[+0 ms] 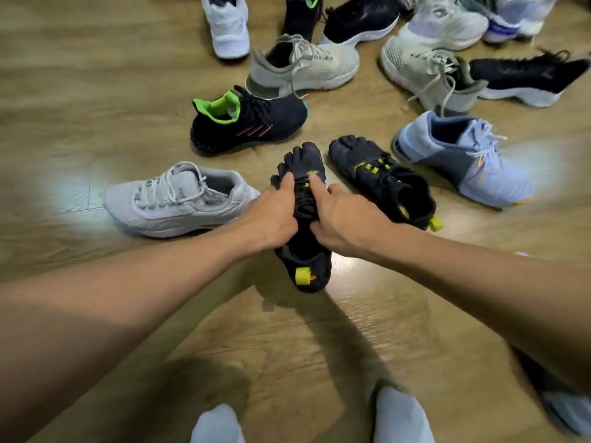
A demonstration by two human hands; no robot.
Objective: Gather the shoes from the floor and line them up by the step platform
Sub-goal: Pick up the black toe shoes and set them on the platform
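A black toe shoe with yellow tabs (pixel 303 263) is at the centre of the head view, toes pointing away from me. My left hand (pixel 271 215) grips its left side, thumb lying on the upper. My right hand (pixel 339 215) holds its right side, index finger stretched along the laces. Its twin, a second black toe shoe (pixel 383 183), lies on the floor just to the right. A white sneaker (pixel 179 199) lies to the left, a black sneaker with green lining (pixel 246 119) beyond it, and a light blue sneaker (pixel 463 158) at the right.
Several more sneakers, white, grey and black, crowd the far floor, among them a grey knit one (pixel 303 65) and a black one (pixel 527 78). The wooden floor (pixel 80 91) is bare at the left. My feet in white socks (pixel 403 417) stand at the bottom edge.
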